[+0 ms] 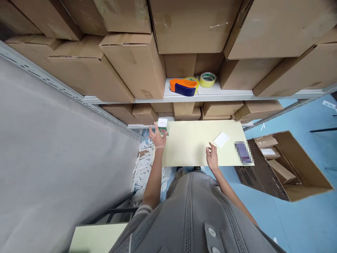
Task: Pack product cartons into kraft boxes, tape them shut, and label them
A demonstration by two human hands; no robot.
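At the far left corner of the pale yellow table (pixel 189 140) stands a small white and green box (pixel 163 123). My left hand (pixel 158 137) is right at this box with thumb and fingers spread; whether it touches the box I cannot tell. Over the right half of the table hovers my right hand (pixel 212 156), fingers loosely curled and apart, with nothing in it. Just beyond its fingertips lies a flat white card or slip (pixel 221 139). A blurred purple, phone-shaped item (pixel 243 152) is near the table's right edge.
Shelves (pixel 231 94) packed with cardboard boxes (pixel 137 63) rise behind the table. An orange and blue tape dispenser (pixel 184 86) and a yellow tape roll (pixel 207 79) sit there. An opened carton (pixel 284 168) stands right; paper strips (pixel 147 168) cover the floor left, beside a wall (pixel 65 140).
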